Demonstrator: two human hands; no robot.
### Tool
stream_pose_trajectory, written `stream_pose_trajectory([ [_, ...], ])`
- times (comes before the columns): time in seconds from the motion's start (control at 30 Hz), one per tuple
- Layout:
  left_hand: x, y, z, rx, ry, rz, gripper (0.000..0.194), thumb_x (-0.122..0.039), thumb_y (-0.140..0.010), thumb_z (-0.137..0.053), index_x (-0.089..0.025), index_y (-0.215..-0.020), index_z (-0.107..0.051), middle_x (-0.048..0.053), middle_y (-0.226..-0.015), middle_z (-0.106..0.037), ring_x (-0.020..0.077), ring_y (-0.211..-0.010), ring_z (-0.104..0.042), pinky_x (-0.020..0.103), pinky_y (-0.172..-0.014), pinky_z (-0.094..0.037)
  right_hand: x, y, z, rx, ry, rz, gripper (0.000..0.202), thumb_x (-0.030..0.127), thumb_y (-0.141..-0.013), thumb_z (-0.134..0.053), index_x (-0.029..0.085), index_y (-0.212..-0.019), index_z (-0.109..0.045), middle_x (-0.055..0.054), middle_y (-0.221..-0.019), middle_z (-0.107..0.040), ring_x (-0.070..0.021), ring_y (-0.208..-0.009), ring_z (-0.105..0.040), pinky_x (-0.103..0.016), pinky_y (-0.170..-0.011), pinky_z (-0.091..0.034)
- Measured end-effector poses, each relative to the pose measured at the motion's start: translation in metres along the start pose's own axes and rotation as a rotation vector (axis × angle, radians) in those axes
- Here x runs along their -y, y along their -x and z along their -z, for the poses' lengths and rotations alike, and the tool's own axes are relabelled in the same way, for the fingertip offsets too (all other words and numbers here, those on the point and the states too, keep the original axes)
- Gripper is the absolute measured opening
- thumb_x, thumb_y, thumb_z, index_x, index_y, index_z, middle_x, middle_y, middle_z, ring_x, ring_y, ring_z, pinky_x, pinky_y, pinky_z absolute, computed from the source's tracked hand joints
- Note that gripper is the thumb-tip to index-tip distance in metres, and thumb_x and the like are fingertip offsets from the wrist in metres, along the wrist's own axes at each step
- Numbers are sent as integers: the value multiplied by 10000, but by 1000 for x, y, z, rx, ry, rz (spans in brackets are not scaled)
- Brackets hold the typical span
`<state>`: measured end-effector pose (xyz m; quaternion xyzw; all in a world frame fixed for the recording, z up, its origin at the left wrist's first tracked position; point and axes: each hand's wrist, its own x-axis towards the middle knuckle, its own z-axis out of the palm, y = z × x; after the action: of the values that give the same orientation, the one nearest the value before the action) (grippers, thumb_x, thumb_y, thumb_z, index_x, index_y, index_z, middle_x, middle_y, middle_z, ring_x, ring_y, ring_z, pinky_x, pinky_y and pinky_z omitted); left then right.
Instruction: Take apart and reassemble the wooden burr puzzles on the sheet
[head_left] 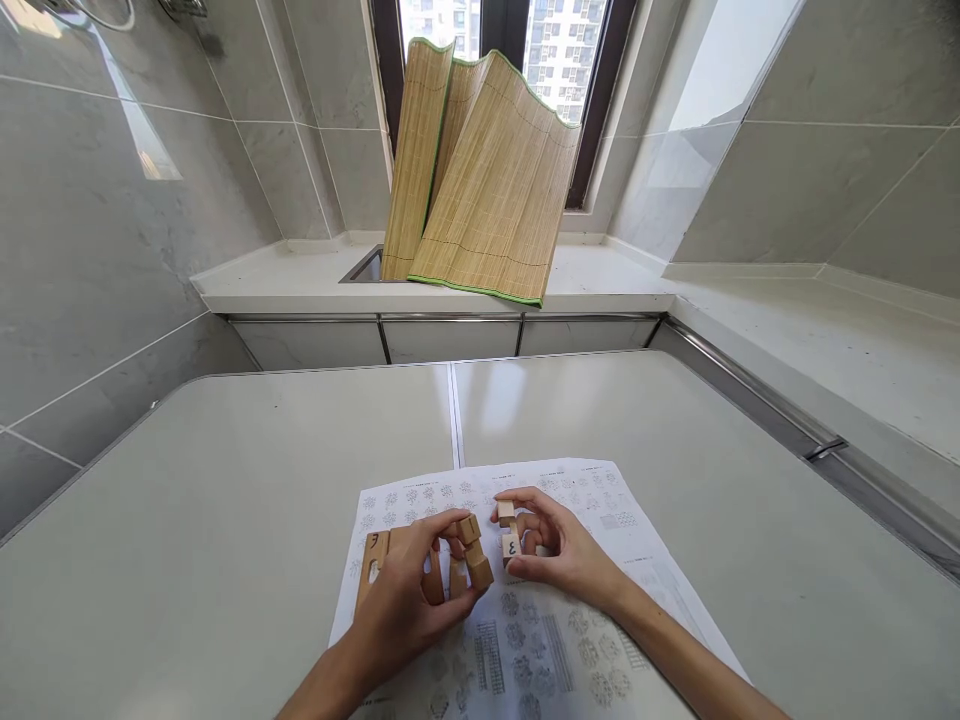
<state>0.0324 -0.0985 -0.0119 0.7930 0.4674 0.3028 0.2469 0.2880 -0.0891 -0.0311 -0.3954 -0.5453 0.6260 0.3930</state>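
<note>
My left hand [409, 590] is closed on a brown notched wooden puzzle piece [475, 552], held upright between thumb and fingers. In my right hand [559, 545] is a paler notched wooden puzzle piece [511, 548], with a dark mark like a 3 on its lower block. A small gap separates the two pieces. More brown wooden pieces [373, 555] lie beside and behind my left hand, partly hidden by it; one bears a dark mark. Under both hands is a large paper sheet [637, 560] printed with small diagrams.
The sheet lies on a pale folding table [225, 480] with a seam [454, 415] down its middle. Beyond its far edge, a bamboo mat [495, 190] leans on a white ledge [292, 280] before the window. Tiled walls [97, 230] rise on both sides.
</note>
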Motion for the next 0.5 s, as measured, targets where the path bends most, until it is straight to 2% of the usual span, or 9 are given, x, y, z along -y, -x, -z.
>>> stream_pose_trajectory([
  [0.1, -1, 0, 0, 45, 56, 14, 624, -280, -810, -797, -287, -1390, -567, 78, -1249, -732, 258, -1083, -715, 360, -924, -587, 0, 2, -1, 4, 64, 3, 774, 411, -768, -936, 292, -1441, -572, -4, -926, -665, -131, -693, -533, -281, -672, -476],
  [0.17, -3, -1, 2, 71, 132, 60, 651, -294, -806, -807, -287, -1404, -550, 75, -1225, -737, 260, -1081, -716, 371, -941, -585, -1, 2, -1, -11, 65, 12, 778, 412, -770, -934, 291, -1445, -566, 1, -898, -664, -136, -683, -530, -284, -664, -472],
  [0.27, -8, -4, 7, 128, 343, 141, 648, -298, -809, -823, -265, -1390, -538, 73, -1137, -746, 246, -1063, -712, 393, -1001, -559, -2, 1, 1, -30, -15, 63, 725, 408, -734, -957, 286, -1358, -608, -53, -1132, -694, -121, -706, -546, -268, -654, -476],
  [0.33, -12, -6, 10, 235, 576, 179, 616, -281, -808, -827, -247, -1352, -540, 82, -1113, -735, 237, -1054, -707, 386, -972, -566, -2, -1, 3, -29, -89, 88, 703, 417, -718, -965, 285, -1320, -625, -87, -1301, -655, -122, -750, -564, -259, -652, -479],
  [0.43, -17, -8, 14, 412, 904, 233, 547, -260, -784, -860, -226, -1243, -565, 133, -1280, -666, 200, -959, -711, 337, -830, -583, 0, -1, 5, -20, -163, 94, 665, 442, -737, -947, 279, -1303, -638, -97, -1311, -648, -126, -754, -559, -256, -640, -470],
  [0.5, -18, -10, 14, 461, 1023, 251, 508, -259, -767, -888, -208, -1169, -582, 155, -1373, -609, 140, -839, -685, 303, -758, -562, 1, -1, 6, -15, -175, 101, 654, 459, -746, -936, 270, -1301, -646, -98, -1281, -659, -129, -745, -551, -261, -645, -472],
])
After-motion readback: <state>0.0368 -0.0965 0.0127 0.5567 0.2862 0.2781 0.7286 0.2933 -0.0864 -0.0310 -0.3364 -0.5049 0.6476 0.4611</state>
